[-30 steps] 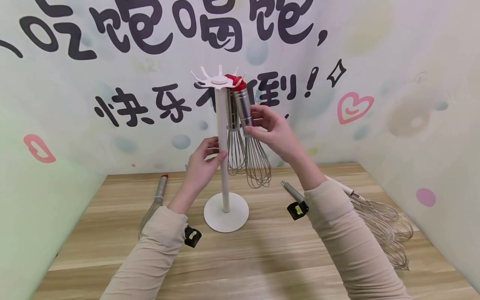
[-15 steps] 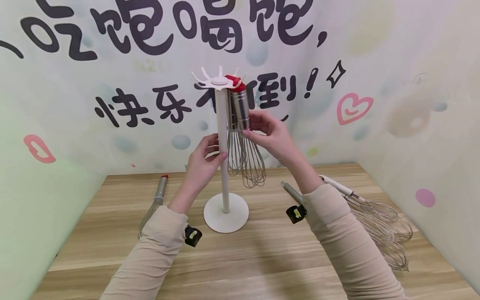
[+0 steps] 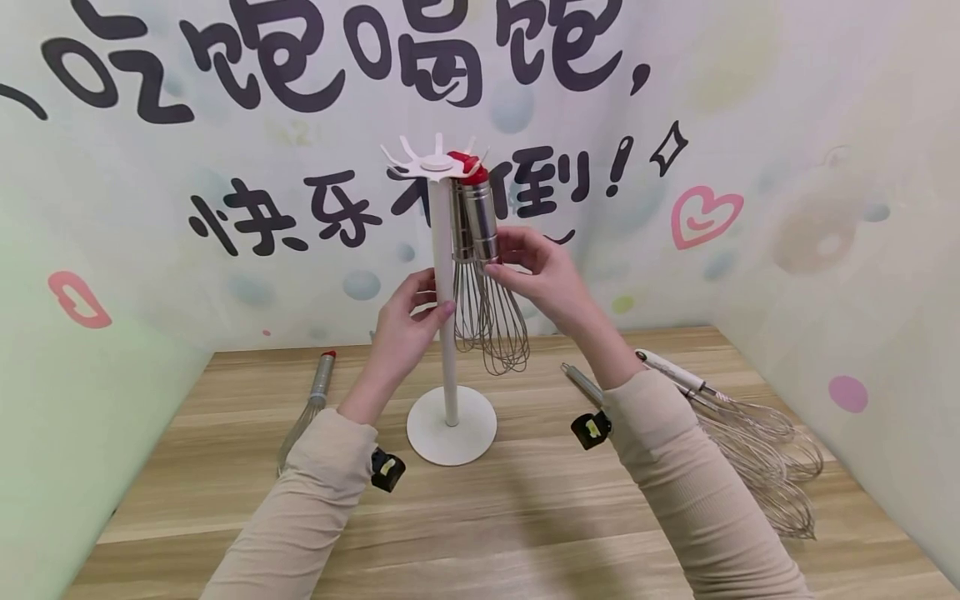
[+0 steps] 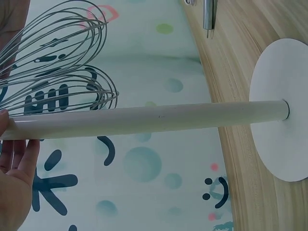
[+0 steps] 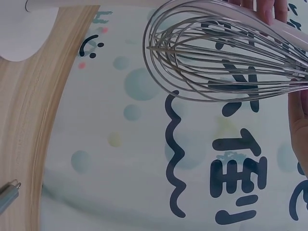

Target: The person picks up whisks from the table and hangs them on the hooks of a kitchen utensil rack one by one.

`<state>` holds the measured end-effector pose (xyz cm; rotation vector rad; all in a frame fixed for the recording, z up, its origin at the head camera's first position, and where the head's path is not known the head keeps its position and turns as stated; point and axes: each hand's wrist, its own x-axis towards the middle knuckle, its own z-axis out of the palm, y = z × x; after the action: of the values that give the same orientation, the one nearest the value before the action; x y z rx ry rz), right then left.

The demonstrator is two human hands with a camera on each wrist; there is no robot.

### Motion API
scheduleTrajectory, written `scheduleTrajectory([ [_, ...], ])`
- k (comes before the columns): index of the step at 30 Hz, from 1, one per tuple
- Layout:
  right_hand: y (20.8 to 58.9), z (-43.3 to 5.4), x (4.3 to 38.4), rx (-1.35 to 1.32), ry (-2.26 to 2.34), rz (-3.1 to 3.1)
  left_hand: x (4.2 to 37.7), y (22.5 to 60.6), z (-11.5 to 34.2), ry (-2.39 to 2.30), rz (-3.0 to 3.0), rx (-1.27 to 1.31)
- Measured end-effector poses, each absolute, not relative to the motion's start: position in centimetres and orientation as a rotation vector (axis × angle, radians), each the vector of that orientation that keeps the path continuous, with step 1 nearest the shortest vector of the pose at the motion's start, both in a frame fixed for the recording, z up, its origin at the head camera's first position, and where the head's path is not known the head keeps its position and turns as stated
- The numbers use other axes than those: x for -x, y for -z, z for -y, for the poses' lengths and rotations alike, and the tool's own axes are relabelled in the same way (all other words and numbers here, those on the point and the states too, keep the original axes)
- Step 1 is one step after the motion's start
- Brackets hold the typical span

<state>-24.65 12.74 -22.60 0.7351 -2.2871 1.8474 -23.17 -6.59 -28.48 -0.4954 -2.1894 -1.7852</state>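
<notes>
A white stand (image 3: 444, 250) with a round base and a crown of upturned hooks stands upright on the table. My left hand (image 3: 405, 325) holds its pole at mid-height, thumb in front and fingers behind; the left wrist view shows the same pole (image 4: 144, 120). On the stand's right side hang two metal whisks with red handle ends. My right hand (image 3: 547, 271) grips the nearer whisk (image 3: 482, 221) low on its handle, just above the wires. The farther whisk (image 3: 460, 229) hangs close behind it. In the right wrist view, the wire loops (image 5: 216, 53) overlap the pole.
One red-ended whisk (image 3: 320, 379) lies on the wooden table (image 3: 525, 542) at the left. Several whisks (image 3: 757, 467) lie at the right, partly hidden by my right sleeve. A grey handle (image 3: 581, 381) points out near my right wrist. A printed wall stands behind.
The nearer whisk has swung slightly left toward the pole, and my right hand has moved a little left and down with it. My left hand stays on the pole.
</notes>
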Motion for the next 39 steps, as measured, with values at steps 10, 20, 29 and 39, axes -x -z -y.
scheduleTrajectory([
  [10,23.1,-13.0,24.8,-0.714,-1.848,2.294,23.2,28.3,6.5,1.776,2.204,0.490],
  [20,23.7,-13.4,24.9,-0.727,-1.833,2.298,23.2,28.1,6.5,1.810,2.211,0.476],
  [29,24.5,-14.6,25.1,-0.676,-1.838,2.300,23.2,28.1,6.6,1.831,2.214,0.476],
  [39,26.2,-16.6,25.4,-0.565,-1.848,2.344,23.3,28.2,6.6,1.824,2.214,0.469],
])
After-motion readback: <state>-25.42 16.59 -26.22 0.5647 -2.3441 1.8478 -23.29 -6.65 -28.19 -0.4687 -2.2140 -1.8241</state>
